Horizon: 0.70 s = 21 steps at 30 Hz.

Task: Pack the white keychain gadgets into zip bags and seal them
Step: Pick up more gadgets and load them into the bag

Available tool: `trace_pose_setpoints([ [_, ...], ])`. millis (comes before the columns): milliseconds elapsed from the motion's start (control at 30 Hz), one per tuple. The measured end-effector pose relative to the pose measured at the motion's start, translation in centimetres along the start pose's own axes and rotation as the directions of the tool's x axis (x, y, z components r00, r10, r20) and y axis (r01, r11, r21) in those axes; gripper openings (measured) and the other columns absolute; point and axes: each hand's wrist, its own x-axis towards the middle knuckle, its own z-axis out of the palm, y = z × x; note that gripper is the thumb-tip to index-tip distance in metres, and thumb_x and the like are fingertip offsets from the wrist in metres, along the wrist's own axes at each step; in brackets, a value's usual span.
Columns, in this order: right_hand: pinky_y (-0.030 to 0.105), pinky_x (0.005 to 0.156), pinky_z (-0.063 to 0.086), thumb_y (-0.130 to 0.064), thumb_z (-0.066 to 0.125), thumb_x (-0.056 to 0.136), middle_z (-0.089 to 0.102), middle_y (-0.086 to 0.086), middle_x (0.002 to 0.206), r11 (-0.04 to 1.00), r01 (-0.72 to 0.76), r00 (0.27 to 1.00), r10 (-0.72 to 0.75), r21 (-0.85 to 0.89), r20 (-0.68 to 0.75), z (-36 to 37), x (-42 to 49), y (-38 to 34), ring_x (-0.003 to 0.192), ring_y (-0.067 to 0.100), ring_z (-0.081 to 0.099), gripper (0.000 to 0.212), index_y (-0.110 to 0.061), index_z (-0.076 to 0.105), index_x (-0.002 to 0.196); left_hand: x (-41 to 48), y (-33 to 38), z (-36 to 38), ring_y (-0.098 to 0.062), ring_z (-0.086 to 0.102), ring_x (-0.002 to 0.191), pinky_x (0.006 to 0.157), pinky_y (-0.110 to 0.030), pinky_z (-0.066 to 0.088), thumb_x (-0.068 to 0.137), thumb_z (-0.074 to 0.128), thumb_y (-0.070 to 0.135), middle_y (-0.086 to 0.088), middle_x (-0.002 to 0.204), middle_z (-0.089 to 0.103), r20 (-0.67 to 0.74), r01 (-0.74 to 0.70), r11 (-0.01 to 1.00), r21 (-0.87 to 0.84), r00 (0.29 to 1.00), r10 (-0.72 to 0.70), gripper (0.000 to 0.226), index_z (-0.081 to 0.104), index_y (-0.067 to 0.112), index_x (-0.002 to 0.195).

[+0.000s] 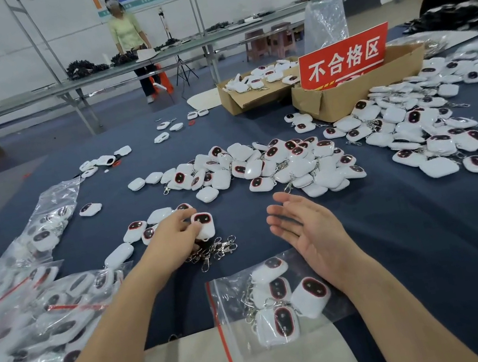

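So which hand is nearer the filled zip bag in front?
Right. The right hand hovers just past the zip bag; the left hand grips a gadget farther left.

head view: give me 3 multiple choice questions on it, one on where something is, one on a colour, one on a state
1. Where does the red sign stand?
A. in a cardboard box
B. on the floor
C. on a shelf

2. What colour is the strip on the near zip bag?
A. blue
B. red
C. green

3. What is the right hand doing?
A. closed in a fist
B. pinching a key ring
C. open, holding nothing

Answers
1 A: the sign's lower edge sits inside the box walls.
2 B: a red line runs along the bag's left edge.
3 C: its fingers are straight and hold nothing; only the left hand grips a white gadget.
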Motion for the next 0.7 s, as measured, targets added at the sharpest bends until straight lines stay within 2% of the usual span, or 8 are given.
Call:
trace_pose_setpoints([
  [67, 0.023, 0.071, 0.059, -0.011, 0.053, 0.103, 0.078, 0.006, 0.095, 1.0, 0.001, 1.0, -0.001, -0.002, 0.002, 0.0, 0.0, 0.0, 0.088, 0.018, 0.076, 0.019, -0.011, 0.07, 0.111, 0.1, -0.2, -0.6, -0.016, 0.062, 0.074, 0.064, -0.027, 0.053, 0.102, 0.054, 0.018, 0.003, 0.099, 0.067, -0.047, 0.028, 1.0, -0.014, 0.999, -0.028, 0.034, 0.056, 0.018, 0.136],
  [133, 0.023, 0.071, 0.059, -0.011, 0.052, 0.103, 0.078, 0.006, 0.094, 1.0, 0.003, 1.0, -0.003, -0.008, 0.0, 0.0, 0.0, -0.1, 0.088, 0.018, 0.076, 0.019, -0.011, 0.07, 0.111, 0.6, -0.5, -1.8, -0.024, 0.062, 0.081, 0.076, -0.038, 0.052, 0.102, 0.053, 0.018, 0.0, 0.1, 0.068, -0.176, 0.053, 0.999, 0.012, 0.983, -0.05, 0.033, 0.059, 0.016, 0.134],
  [200, 0.023, 0.07, 0.059, -0.011, 0.052, 0.104, 0.078, 0.005, 0.093, 1.0, 0.004, 1.0, -0.004, -0.016, 0.001, 0.0, 0.0, -0.1, 0.088, 0.017, 0.076, 0.02, -0.011, 0.07, 0.111, 1.1, -0.8, -3.4, -0.029, 0.062, 0.102, 0.086, -0.037, 0.047, 0.102, 0.05, 0.017, -0.008, 0.12, 0.067, -0.325, 0.114, 0.992, 0.055, 0.941, -0.09, 0.036, 0.058, 0.012, 0.136],
  [267, 0.023, 0.07, 0.059, -0.011, 0.052, 0.104, 0.078, 0.005, 0.094, 1.0, 0.004, 1.0, -0.004, -0.025, 0.004, 0.0, 0.0, 0.0, 0.089, 0.017, 0.076, 0.02, -0.011, 0.07, 0.111, 1.6, -1.3, -4.9, -0.035, 0.053, 0.126, 0.102, -0.04, 0.041, 0.1, 0.048, 0.013, -0.015, 0.14, 0.057, -0.395, 0.221, 0.972, 0.079, 0.902, -0.173, 0.041, 0.055, 0.006, 0.14],
  [400, 0.023, 0.071, 0.059, -0.011, 0.052, 0.104, 0.078, 0.005, 0.093, 0.999, 0.02, 1.0, -0.02, -0.048, 0.001, 0.1, -0.1, 0.1, 0.089, 0.018, 0.076, 0.02, -0.012, 0.07, 0.11, 1.7, -1.4, -6.7, -0.042, 0.054, 0.121, 0.105, -0.04, 0.042, 0.085, 0.054, 0.01, -0.024, 0.125, 0.06, -0.368, 0.327, 0.944, 0.046, 0.884, -0.288, 0.038, 0.061, -0.003, 0.119],
  [500, 0.023, 0.072, 0.059, -0.011, 0.051, 0.104, 0.078, 0.005, 0.093, 0.998, 0.026, 1.0, -0.026, -0.058, 0.001, 0.2, -0.1, 0.1, 0.089, 0.017, 0.076, 0.02, -0.012, 0.071, 0.109, 2.0, -1.3, -6.9, -0.041, 0.04, 0.14, 0.115, -0.044, 0.032, 0.095, 0.053, 0.007, -0.023, 0.151, 0.045, -0.381, 0.339, 0.926, 0.164, 0.888, -0.257, 0.055, 0.042, 0.0, 0.149],
  [600, 0.022, 0.072, 0.059, -0.011, 0.051, 0.104, 0.078, 0.005, 0.093, 0.998, 0.026, 1.0, -0.026, -0.052, 0.002, 0.2, -0.1, 0.1, 0.089, 0.017, 0.076, 0.02, -0.011, 0.07, 0.109, 2.1, -1.0, -6.6, -0.046, 0.031, 0.142, 0.116, -0.046, 0.026, 0.097, 0.049, 0.007, -0.029, 0.152, 0.037, -0.391, 0.306, 0.909, 0.282, 0.902, -0.182, 0.058, 0.036, 0.005, 0.153],
  [700, 0.023, 0.071, 0.059, -0.01, 0.052, 0.104, 0.078, 0.005, 0.093, 0.999, 0.021, 1.0, -0.021, -0.033, 0.001, 0.1, -0.1, 0.1, 0.089, 0.018, 0.076, 0.02, -0.011, 0.07, 0.111, 1.9, -0.5, -5.9, -0.046, 0.035, 0.139, 0.115, -0.047, 0.029, 0.095, 0.044, 0.002, -0.028, 0.15, 0.041, -0.38, 0.21, 0.919, 0.333, 0.922, -0.073, 0.055, 0.039, 0.004, 0.15],
])
